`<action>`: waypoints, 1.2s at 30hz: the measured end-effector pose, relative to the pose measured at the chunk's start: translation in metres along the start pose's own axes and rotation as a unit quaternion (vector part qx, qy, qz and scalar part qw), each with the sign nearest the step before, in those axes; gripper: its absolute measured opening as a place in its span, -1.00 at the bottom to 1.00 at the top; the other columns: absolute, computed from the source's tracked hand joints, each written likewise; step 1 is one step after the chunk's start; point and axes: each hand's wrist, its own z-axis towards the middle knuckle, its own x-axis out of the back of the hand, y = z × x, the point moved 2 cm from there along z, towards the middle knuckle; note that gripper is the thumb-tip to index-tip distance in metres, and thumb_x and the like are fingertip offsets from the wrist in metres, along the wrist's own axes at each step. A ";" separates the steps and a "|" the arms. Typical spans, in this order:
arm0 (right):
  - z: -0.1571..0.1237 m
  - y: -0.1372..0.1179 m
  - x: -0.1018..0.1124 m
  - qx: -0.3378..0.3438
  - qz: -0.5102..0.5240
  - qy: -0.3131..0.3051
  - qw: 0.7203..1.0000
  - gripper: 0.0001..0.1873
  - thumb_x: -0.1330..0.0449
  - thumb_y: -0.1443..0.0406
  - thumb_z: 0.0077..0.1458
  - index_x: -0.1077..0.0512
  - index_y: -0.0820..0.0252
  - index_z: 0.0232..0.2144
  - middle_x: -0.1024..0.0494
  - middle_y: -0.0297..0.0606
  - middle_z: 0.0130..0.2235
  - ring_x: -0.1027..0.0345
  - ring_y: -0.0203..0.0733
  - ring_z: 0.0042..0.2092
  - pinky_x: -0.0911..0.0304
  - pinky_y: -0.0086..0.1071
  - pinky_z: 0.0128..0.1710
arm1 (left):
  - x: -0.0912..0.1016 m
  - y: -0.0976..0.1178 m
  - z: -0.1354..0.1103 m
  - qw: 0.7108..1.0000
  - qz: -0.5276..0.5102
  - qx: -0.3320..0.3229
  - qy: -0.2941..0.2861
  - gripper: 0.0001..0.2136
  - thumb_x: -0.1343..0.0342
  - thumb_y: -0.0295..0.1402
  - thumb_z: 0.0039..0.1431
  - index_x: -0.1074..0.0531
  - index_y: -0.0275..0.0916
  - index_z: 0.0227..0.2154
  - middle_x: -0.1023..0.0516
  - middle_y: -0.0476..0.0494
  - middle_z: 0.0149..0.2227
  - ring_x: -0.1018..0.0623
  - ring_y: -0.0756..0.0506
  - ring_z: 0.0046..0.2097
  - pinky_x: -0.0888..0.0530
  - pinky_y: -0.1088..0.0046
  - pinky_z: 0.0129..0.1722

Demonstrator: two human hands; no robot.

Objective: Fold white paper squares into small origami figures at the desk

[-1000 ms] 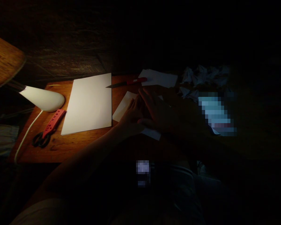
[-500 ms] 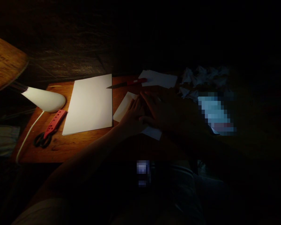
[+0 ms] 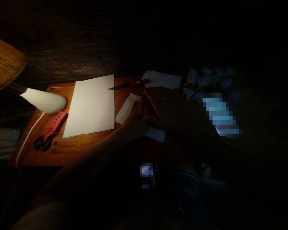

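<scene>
On a dim wooden table (image 3: 86, 148) both my hands lie flat on a small white sheet of paper (image 3: 126, 108). My left hand (image 3: 135, 119) presses its near left part with fingers stretched out. My right hand (image 3: 162, 108) lies beside it, fingers extended over the sheet's middle, and most of the paper is hidden under the two hands. A corner of the sheet shows below my hands.
A larger white sheet (image 3: 92, 105) lies to the left. A red-handled knife (image 3: 131, 84) and another paper (image 3: 162, 80) sit behind. A lamp (image 3: 44, 100), red-sheathed scissors (image 3: 50, 131) and crumpled papers (image 3: 206, 78) surround the spot.
My right hand has slid slightly back and forth over the small sheet; the left hand stays almost still. Nothing else has moved.
</scene>
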 end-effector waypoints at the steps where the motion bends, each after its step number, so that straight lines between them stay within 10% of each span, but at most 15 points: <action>1: 0.000 0.000 0.001 -0.001 -0.002 -0.002 1.000 -0.02 0.03 -0.22 0.41 0.01 0.28 0.57 -0.18 0.23 0.51 -0.19 0.35 0.43 -0.31 0.19 0.30 | 0.000 0.000 0.000 1.000 0.000 -0.003 0.004 -0.25 -0.16 -0.32 0.28 -0.08 -0.36 0.47 -0.14 -0.60 0.51 -0.15 -0.53 0.54 -0.12 -0.37 0.50; 16: 0.000 0.024 0.020 -0.043 0.003 0.005 0.999 -0.23 0.06 0.01 0.48 -0.01 0.22 0.56 -0.38 0.15 0.41 -0.33 0.25 0.35 -0.27 0.17 0.32 | 0.023 -0.014 0.004 0.999 0.023 0.029 0.018 -0.25 -0.17 -0.10 0.35 -0.05 -0.31 0.46 -0.42 -0.51 0.33 -0.41 -0.48 0.36 -0.36 -0.21 0.34; 24: 0.000 0.052 0.011 0.001 0.057 -0.006 0.998 0.21 -0.38 -0.14 0.15 0.06 0.20 0.59 -0.28 0.21 0.46 -0.24 0.40 0.41 -0.20 0.29 0.34 | 0.033 -0.028 0.004 0.999 0.030 0.020 0.003 -0.09 -0.34 -0.09 0.21 -0.04 -0.29 0.48 -0.38 -0.51 0.37 -0.36 -0.52 0.39 -0.30 -0.27 0.38; 36: -0.003 0.045 0.014 -0.024 0.031 0.013 0.999 0.21 -0.46 -0.02 0.10 0.04 0.20 0.57 -0.34 0.20 0.43 -0.27 0.40 0.39 -0.16 0.37 0.37 | 0.044 -0.022 0.006 0.996 0.063 0.065 0.001 -0.08 -0.44 0.00 0.10 -0.20 -0.32 0.41 -0.54 -0.45 0.24 -0.44 -0.50 0.30 -0.31 -0.19 0.35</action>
